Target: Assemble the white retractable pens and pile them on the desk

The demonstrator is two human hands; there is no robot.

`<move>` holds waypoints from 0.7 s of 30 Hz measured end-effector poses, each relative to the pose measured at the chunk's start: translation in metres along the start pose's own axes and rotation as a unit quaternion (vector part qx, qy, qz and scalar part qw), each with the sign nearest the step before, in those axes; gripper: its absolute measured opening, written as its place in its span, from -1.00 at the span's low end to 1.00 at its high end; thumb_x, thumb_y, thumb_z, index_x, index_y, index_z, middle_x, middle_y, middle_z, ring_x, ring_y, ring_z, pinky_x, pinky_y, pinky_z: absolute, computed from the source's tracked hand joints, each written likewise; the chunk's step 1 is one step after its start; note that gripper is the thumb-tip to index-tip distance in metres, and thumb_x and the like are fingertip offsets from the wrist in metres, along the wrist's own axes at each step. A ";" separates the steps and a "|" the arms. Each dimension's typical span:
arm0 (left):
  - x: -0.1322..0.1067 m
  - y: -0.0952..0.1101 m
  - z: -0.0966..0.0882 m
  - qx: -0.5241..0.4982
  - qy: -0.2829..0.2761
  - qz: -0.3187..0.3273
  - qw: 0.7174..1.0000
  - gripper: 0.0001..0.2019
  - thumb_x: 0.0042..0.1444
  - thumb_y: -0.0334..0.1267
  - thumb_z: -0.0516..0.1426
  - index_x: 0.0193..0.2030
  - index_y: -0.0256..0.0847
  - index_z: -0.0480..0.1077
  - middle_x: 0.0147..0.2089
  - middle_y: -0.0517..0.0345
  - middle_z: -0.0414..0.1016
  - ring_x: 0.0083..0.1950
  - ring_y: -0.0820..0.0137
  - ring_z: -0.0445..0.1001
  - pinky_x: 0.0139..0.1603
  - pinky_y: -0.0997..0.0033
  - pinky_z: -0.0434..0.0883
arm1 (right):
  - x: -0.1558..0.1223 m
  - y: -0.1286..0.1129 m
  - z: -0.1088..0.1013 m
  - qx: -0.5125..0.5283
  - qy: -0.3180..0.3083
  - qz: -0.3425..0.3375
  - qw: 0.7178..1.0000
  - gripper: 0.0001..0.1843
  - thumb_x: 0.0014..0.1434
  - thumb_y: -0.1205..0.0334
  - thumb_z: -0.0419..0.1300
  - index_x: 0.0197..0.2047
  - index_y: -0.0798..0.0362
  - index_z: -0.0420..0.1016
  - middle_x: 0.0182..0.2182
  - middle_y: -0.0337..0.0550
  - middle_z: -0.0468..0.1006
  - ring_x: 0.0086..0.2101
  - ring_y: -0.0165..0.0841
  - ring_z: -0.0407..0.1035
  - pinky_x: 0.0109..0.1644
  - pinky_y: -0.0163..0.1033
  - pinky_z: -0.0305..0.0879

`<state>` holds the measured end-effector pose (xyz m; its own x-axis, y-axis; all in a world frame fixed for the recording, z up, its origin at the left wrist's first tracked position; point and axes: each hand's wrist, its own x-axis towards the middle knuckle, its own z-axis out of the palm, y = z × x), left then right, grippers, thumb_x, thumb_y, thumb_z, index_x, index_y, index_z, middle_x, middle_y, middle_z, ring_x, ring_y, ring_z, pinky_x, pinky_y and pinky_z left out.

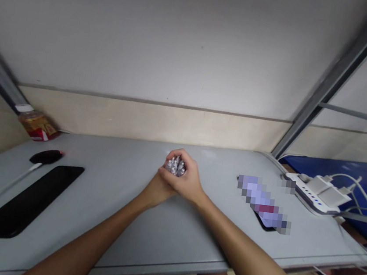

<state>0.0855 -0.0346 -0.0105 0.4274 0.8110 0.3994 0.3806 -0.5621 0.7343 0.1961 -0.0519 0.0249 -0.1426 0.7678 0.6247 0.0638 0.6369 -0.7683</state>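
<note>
Both of my hands meet over the middle of the grey table [121,218]. My right hand [187,182] is wrapped over my left hand [157,189], and together they clasp a bunch of small silvery, shiny pieces [175,165]. The pieces poke out between the fingers at the top. I cannot make out what the pieces are. Most of my left hand's fingers are hidden under the right hand.
A black keyboard [27,201] lies at the left, with a black mouse [46,156] behind it. A red and yellow packet [39,126] sits in the back left corner. A phone [264,204] lies to the right, then a white power strip [316,194] with chargers and cables.
</note>
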 end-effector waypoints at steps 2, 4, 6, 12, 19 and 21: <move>0.000 0.000 0.002 -0.001 0.012 -0.014 1.000 -0.75 0.03 -0.33 0.11 -0.10 -0.20 0.36 -0.08 0.01 0.47 -0.04 0.22 0.43 0.08 0.22 0.38 | 0.000 0.001 -0.001 -0.008 -0.001 0.007 1.000 -0.77 0.03 0.22 0.22 -0.23 0.01 0.31 -0.33 -0.25 0.42 -0.32 -0.37 0.35 -0.18 -0.25 0.30; -0.002 0.001 0.002 -0.038 0.022 -0.022 0.999 -0.71 0.03 -0.34 0.10 -0.05 -0.20 0.34 -0.04 0.01 0.47 -0.02 0.24 0.44 0.05 0.27 0.40 | 0.001 0.002 -0.002 -0.015 0.002 0.014 1.000 -0.76 0.04 0.21 0.22 -0.21 0.01 0.31 -0.34 -0.25 0.42 -0.33 -0.37 0.34 -0.19 -0.26 0.29; -0.005 0.004 0.000 -0.086 0.021 -0.027 0.996 -0.66 0.03 -0.36 0.11 0.00 -0.22 0.33 0.01 0.01 0.47 0.00 0.26 0.44 0.03 0.30 0.41 | 0.002 0.004 -0.004 -0.019 0.017 0.025 0.999 -0.72 0.04 0.17 0.24 -0.17 0.00 0.31 -0.35 -0.26 0.41 -0.36 -0.38 0.33 -0.23 -0.27 0.28; -0.010 0.012 -0.008 -0.179 -0.043 -0.132 0.974 -0.81 0.03 -0.31 0.16 -0.20 -0.29 0.39 -0.38 0.12 0.52 -0.35 0.39 0.48 -0.27 0.41 0.42 | 0.006 0.018 -0.010 -0.008 0.043 0.092 0.995 -0.40 0.01 0.05 0.31 0.07 -0.05 0.19 -0.33 -0.27 0.39 -0.38 -0.39 0.32 -0.29 -0.28 0.28; -0.008 0.008 -0.014 -0.289 -0.006 -0.220 0.932 -0.78 0.05 -0.16 0.18 -0.27 -0.28 0.37 -0.43 0.11 0.51 -0.43 0.38 0.50 -0.36 0.39 0.42 | 0.014 0.041 -0.023 0.067 0.013 0.236 0.969 -0.50 0.10 -0.07 0.20 0.02 0.03 0.30 -0.28 -0.19 0.39 -0.41 -0.44 0.32 -0.39 -0.33 0.29; -0.006 0.007 -0.016 -0.276 0.013 -0.219 0.936 -0.75 0.02 -0.14 0.20 -0.24 -0.27 0.39 -0.40 0.12 0.52 -0.41 0.38 0.50 -0.34 0.39 0.42 | 0.014 0.044 -0.026 0.114 -0.051 0.272 0.954 -0.59 0.12 -0.09 0.17 -0.13 0.07 0.39 -0.40 -0.21 0.41 -0.47 -0.44 0.31 -0.44 -0.33 0.26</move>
<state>0.0718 -0.0408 0.0009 0.3069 0.9518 0.0024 0.0306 -0.0123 0.9995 0.2226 -0.0117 0.0035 -0.2462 0.9621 0.1170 -0.0590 0.1057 -0.9927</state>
